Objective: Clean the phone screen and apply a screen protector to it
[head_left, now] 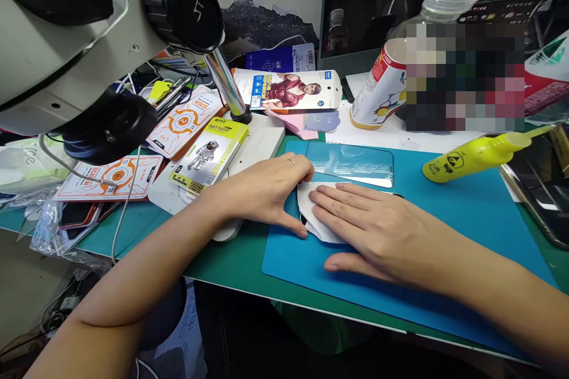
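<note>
My right hand [368,228] lies flat, fingers stretched out, pressing a white cloth [311,213] onto a dark phone that is almost wholly hidden beneath it on the blue mat [466,213]. My left hand [267,186] rests beside it, thumb and fingers braced at the left edge of the cloth and phone; a ring shows on one finger. Just behind the hands lies a clear screen-protector sheet [355,163].
A microscope [111,41] overhangs the left, its white base [258,142] under battery packs [208,154]. A yellow squeeze bottle [480,154] lies at right, a drink bottle [382,89] and a dark screen [373,6] behind. A phone [537,189] lies at the right edge.
</note>
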Action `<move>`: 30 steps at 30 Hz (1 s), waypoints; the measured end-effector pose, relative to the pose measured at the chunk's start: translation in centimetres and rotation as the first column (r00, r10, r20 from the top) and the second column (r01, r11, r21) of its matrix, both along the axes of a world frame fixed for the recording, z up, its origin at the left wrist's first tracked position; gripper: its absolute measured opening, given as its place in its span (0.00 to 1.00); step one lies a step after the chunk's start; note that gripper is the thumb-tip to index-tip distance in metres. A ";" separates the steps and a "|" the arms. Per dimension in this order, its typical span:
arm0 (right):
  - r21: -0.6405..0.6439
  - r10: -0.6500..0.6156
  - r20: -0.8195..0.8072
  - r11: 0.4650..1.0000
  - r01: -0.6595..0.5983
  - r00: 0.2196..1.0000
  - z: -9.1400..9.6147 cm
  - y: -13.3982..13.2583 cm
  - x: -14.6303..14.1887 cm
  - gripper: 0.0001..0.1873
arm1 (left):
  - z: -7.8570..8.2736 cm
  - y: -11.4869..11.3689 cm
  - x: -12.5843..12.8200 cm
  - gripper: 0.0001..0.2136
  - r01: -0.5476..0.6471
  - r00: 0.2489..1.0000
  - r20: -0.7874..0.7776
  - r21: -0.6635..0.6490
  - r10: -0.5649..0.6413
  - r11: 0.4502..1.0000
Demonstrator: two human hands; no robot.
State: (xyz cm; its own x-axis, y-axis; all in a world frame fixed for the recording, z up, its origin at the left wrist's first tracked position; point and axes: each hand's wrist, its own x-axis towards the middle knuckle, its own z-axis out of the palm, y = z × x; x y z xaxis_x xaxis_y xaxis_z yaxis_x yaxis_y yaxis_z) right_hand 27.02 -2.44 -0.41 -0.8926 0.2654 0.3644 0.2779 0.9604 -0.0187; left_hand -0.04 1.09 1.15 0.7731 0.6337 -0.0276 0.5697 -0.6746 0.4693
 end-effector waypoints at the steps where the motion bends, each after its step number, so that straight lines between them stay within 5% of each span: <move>1: 0.001 -0.002 0.002 1.000 0.002 1.000 0.0 0.0 0.0 0.34 | 0.0 0.0 0.0 0.34 0.000 1.000 -0.001 0.002 0.000 1.000; 6: -0.026 0.019 0.025 0.999 -0.019 1.000 -0.1 -0.1 -0.2 0.38 | 0.1 0.0 0.0 0.36 0.004 1.000 -0.014 0.003 -0.004 1.000; 17: 0.056 0.019 -0.046 0.998 -0.016 0.999 0.1 0.2 -0.1 0.29 | 0.0 -0.1 0.0 0.36 -0.004 1.000 -0.004 0.000 0.004 1.000; 30: -0.008 -0.026 0.034 1.000 0.026 0.999 -0.9 0.1 -0.4 0.41 | 0.1 0.0 0.0 0.36 0.001 1.000 0.001 -0.004 -0.001 1.000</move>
State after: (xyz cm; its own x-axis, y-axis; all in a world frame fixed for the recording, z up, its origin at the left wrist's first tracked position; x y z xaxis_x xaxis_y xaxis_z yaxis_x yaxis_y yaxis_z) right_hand 26.61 -2.39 -1.32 -0.8973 0.2913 0.3317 0.3032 0.9528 -0.0167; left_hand -0.05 1.10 1.24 0.7738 0.6327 -0.0295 0.5687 -0.6736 0.4720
